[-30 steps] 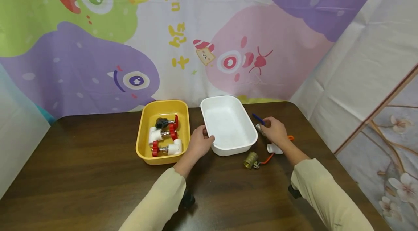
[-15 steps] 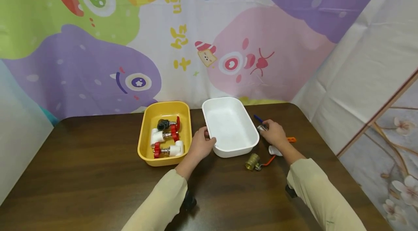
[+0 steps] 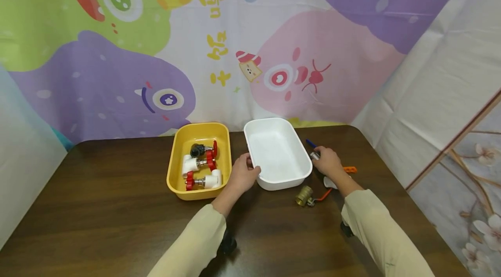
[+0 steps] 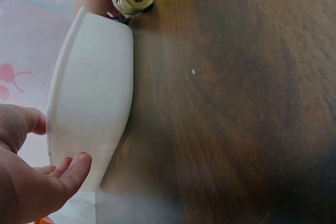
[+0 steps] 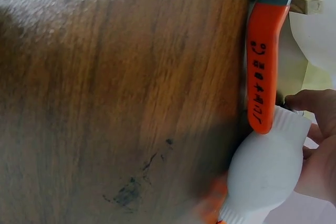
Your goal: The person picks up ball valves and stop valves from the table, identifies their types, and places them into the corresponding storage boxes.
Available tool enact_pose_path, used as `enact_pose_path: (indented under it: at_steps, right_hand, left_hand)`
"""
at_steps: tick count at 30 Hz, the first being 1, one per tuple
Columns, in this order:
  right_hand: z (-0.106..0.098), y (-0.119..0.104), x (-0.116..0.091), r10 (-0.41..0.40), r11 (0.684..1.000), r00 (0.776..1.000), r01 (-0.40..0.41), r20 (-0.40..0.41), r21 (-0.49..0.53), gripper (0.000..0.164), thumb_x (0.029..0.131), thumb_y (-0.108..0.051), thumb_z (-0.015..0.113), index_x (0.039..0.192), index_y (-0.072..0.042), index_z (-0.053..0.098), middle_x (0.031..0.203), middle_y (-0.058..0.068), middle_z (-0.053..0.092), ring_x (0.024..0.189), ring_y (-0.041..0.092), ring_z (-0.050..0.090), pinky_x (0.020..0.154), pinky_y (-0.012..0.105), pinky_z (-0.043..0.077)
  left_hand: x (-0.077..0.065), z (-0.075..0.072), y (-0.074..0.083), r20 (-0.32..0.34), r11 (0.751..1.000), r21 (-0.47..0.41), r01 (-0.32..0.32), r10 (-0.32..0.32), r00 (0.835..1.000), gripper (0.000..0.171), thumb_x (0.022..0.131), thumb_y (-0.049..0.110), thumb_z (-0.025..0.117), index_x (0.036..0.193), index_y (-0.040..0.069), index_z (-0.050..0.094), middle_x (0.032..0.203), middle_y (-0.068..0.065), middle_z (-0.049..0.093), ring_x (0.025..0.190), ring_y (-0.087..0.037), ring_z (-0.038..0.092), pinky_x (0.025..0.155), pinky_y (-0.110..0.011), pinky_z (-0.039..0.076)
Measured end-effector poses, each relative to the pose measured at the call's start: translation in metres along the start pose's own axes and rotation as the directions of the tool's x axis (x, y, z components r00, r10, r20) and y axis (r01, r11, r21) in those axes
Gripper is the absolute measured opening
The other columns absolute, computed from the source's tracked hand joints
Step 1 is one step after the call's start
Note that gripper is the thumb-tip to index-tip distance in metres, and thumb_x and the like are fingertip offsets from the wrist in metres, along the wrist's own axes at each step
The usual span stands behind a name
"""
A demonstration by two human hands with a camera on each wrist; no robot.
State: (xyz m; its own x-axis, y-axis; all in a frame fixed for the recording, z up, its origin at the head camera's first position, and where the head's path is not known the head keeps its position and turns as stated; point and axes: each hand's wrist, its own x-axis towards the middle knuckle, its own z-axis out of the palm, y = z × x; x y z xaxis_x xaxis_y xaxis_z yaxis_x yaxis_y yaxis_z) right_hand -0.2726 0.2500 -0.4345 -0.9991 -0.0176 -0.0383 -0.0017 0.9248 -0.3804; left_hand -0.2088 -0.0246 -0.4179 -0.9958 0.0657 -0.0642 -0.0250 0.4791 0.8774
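My left hand (image 3: pixel 243 173) holds the left rim of a white plastic tray (image 3: pixel 275 148). In the left wrist view its thumb is at the rim and its fingers lie against the outer wall of the tray (image 4: pixel 94 72). Just right of the tray, my right hand (image 3: pixel 328 163) pinches a silver metal valve (image 3: pixel 314 155) with a blue handle (image 3: pixel 311 143), low over the table. The fingers cover much of this valve. Close by are a brass ball valve (image 3: pixel 303 195) with a red-orange lever (image 5: pixel 262 66) and a white plastic valve (image 5: pixel 268 166), partly behind the right wrist.
A yellow tray (image 3: pixel 174 172) stands left of the white one. Inside it lie a black valve (image 3: pixel 197 150) and two white valves with red handwheels. An orange handle (image 3: pixel 349 169) shows beyond the right wrist. A printed cloth (image 3: pixel 219 98) hangs behind the dark wooden table (image 3: pixel 117 207).
The head view has shifted slightly, so everything sits a little lower and further right. My left hand stays at the tray rim. My right hand covers more of the silver valve and its blue handle.
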Motion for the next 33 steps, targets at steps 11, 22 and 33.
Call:
enact_pose_path:
  at_steps: [11,22,33]
  right_hand:
    - [0.003,-0.001,-0.001,-0.043,0.998,0.999,0.043,-0.014,-0.043,0.047,0.079,-0.017,0.060,0.119,0.008,0.056,0.106,0.028,0.060,0.096,0.040,0.056,0.079,0.049,0.046]
    - [-0.005,-0.004,0.002,-0.059,0.998,0.998,0.060,-0.037,0.025,0.043,0.078,-0.017,0.060,0.114,0.007,0.058,0.104,0.026,0.063,0.087,0.036,0.059,0.074,0.046,0.048]
    - [-0.010,-0.012,0.001,-0.074,0.995,0.994,0.079,-0.086,0.055,0.042,0.079,-0.015,0.060,0.115,0.007,0.058,0.106,0.027,0.062,0.091,0.039,0.059,0.077,0.048,0.048]
  left_hand:
    - [-0.002,-0.001,0.001,0.014,1.000,-0.012,0.015,-0.015,1.000,0.053,0.089,0.015,0.057,0.134,-0.006,0.040,0.112,-0.016,0.055,0.091,-0.022,0.058,0.076,-0.032,0.054]
    - [0.000,-0.001,0.001,0.013,1.000,0.004,0.029,-0.029,0.999,0.055,0.089,0.018,0.057,0.136,-0.004,0.038,0.113,-0.015,0.054,0.093,-0.022,0.057,0.078,-0.032,0.053]
    - [-0.001,-0.001,0.001,0.012,0.999,0.024,0.026,-0.026,1.000,0.055,0.089,0.018,0.057,0.136,-0.004,0.038,0.113,-0.015,0.053,0.093,-0.022,0.057,0.078,-0.032,0.053]
